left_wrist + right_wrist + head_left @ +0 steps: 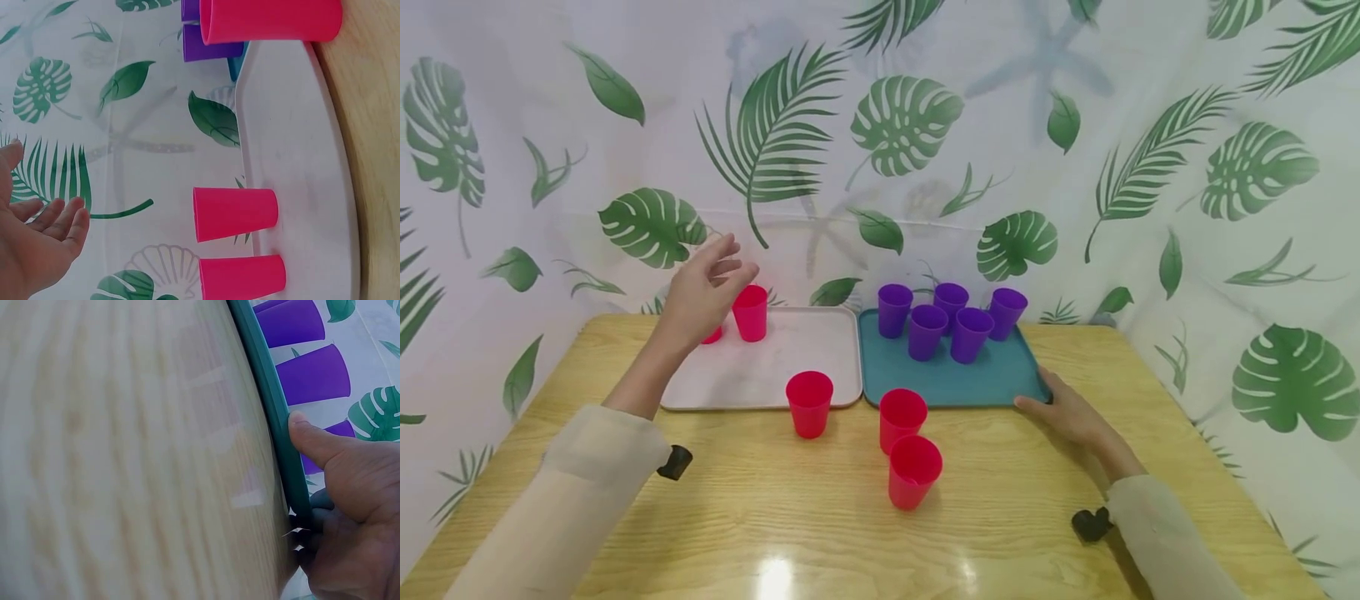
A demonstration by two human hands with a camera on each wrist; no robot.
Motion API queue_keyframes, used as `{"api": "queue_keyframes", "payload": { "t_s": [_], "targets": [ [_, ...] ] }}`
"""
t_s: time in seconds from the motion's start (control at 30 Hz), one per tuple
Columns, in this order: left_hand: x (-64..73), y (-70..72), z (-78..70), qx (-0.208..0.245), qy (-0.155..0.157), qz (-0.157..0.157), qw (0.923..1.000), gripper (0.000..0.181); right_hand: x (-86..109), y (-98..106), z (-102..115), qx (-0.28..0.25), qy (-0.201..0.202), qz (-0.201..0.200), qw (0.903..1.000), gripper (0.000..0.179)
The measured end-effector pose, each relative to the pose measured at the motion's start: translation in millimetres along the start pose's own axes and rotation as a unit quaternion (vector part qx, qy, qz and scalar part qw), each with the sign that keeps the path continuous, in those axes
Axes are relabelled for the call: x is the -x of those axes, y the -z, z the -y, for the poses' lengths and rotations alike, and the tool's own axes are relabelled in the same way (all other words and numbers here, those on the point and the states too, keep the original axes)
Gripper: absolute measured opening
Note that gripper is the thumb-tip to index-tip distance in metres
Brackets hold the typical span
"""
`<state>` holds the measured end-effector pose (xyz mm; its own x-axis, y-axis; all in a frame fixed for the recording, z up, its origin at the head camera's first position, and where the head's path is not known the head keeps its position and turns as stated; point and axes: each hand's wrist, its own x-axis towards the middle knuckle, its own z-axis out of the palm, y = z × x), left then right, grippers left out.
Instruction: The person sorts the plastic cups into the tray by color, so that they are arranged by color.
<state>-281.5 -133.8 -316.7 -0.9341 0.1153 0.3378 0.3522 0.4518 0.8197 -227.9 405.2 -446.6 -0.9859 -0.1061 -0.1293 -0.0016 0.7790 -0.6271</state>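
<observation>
My left hand is raised above the left part of the white tray, fingers loosely bent and holding nothing. Just beyond it stands an upright red cup; a second red cup is mostly hidden behind the hand. In the left wrist view both red cups show side by side on the tray, apart from the hand. My right hand grips the front right corner of the teal tray, with the thumb at its front edge. Several upright purple cups stand on that tray.
On the wooden table before the trays stand three red cups: one by the white tray's front edge, another by the teal tray, and a nearer one overlapping it in view. A leaf-patterned cloth hangs behind.
</observation>
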Motion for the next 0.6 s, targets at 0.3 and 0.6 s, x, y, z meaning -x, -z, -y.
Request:
{"api": "queue_keyframes", "payload": {
  "t_s": [0.3, 0.6],
  "targets": [
    [22.8, -4.2, -6.2, 0.027, -0.023, 0.021, 0.9991, 0.07, -1.2, -1.9, -3.4, 0.0, -0.006, 0.001, 1.0, 0.097],
    [44.8, -9.2, -8.5, 0.062, -0.033, 0.045, 0.9965, 0.067, 0.6, -0.3, -0.2, 0.0, -0.011, 0.007, 0.9999, 0.097]
  ]
}}
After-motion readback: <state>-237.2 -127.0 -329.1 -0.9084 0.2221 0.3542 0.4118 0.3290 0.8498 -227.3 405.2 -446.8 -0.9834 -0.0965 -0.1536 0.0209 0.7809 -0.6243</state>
